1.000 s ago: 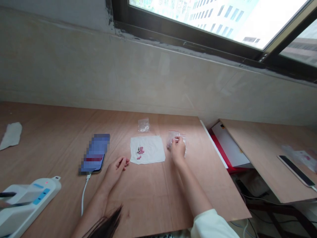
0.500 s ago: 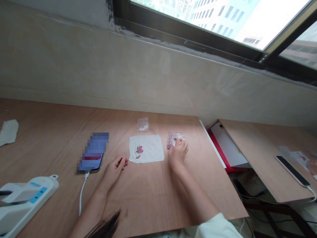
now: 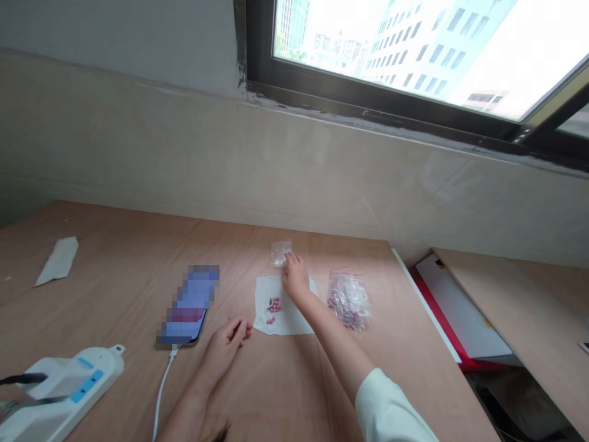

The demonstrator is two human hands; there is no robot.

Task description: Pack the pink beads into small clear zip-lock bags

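Right hand (image 3: 294,277) now off the crinkled clear zip bag (image 3: 348,301) of pink capsules (image 3: 355,318), bag lying loose on the plywood desk (image 3: 138,294), fingertips (image 3: 289,259) against a small clear bag (image 3: 281,253) beyond the white cloth (image 3: 262,319), grip unclear, left hand (image 3: 225,350) half-open, empty

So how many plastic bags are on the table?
2. A small clear bag lies at the right hand, just past the white cloth. A fuller clear bag of pink bits lies right of the cloth. Others could be out of view.
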